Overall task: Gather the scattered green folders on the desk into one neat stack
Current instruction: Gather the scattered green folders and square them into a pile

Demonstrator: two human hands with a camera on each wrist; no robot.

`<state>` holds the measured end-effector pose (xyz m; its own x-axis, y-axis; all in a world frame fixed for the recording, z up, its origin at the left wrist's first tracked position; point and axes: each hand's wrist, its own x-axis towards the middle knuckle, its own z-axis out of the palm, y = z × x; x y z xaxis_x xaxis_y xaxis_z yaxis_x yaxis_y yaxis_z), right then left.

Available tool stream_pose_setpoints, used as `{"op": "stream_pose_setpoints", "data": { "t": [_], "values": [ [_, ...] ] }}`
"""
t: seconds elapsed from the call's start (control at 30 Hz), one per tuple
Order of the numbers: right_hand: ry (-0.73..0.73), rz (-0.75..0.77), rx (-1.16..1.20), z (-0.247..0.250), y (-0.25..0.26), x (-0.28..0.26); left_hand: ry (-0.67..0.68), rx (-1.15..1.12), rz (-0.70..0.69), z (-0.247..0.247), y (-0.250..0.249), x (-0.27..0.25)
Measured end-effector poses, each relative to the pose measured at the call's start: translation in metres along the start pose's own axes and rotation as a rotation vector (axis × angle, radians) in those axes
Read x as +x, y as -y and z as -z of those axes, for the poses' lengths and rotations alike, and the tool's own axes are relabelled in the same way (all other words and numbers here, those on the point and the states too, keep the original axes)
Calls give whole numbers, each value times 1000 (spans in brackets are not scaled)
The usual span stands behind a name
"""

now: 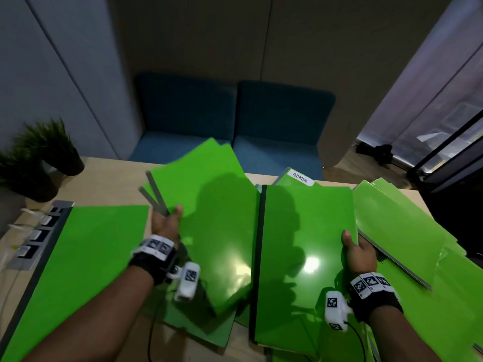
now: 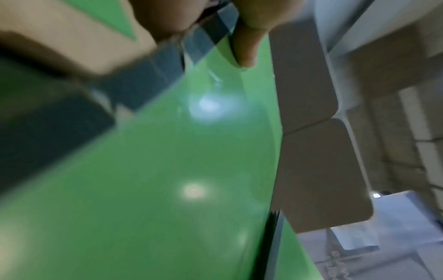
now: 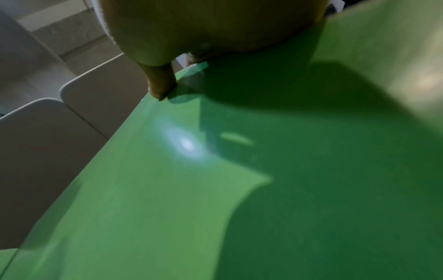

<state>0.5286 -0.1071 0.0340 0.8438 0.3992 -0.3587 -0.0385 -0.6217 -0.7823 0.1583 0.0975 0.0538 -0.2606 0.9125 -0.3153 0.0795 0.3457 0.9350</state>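
Observation:
Several glossy green folders with dark spines lie over a light wooden desk (image 1: 109,178). My left hand (image 1: 167,223) grips the spine edge of a tilted pair of folders (image 1: 209,212), thumb on top; the left wrist view shows the thumb (image 2: 244,49) pressed on the green cover (image 2: 167,170). My right hand (image 1: 355,249) holds the right edge of a flat folder (image 1: 305,244), thumb (image 3: 160,83) on its cover (image 3: 215,189). Another folder (image 1: 86,262) lies at the left, a fanned heap (image 1: 407,239) at the right, and one labelled ADMIN (image 1: 299,178) behind.
Two potted plants (image 1: 44,158) stand at the desk's far left corner. A socket strip (image 1: 39,236) is set into the desk's left side. Blue seats (image 1: 235,126) sit beyond the far edge, and a dark frame (image 1: 449,163) stands at the right.

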Motion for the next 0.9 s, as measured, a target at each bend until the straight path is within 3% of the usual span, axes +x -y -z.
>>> {"op": "stream_pose_setpoints", "data": {
  "t": [0.17, 0.27, 0.37, 0.47, 0.53, 0.77, 0.83, 0.9],
  "values": [
    [3, 39, 5, 1, 9, -4, -154, 121, -425, 57, -106, 48],
    [20, 25, 6, -8, 14, -9, -103, 71, -463, 79, -138, 80],
    [64, 14, 67, -30, 22, -20, 80, 68, -410, 66, -123, 77],
    [124, 43, 114, -55, 30, -38, 281, 71, -376, 30, -83, 43],
    [163, 46, 163, -70, 37, -54, 338, 108, -402, 10, -52, 13],
    [314, 29, 351, -99, 34, -97, 322, 327, -54, -2, 40, -38],
    [305, 30, 348, -102, 29, -99, 295, 286, 17, -1, 48, -52],
    [312, 26, 350, -104, 23, -101, 368, 211, 100, 4, 52, -58]
  ]
}}
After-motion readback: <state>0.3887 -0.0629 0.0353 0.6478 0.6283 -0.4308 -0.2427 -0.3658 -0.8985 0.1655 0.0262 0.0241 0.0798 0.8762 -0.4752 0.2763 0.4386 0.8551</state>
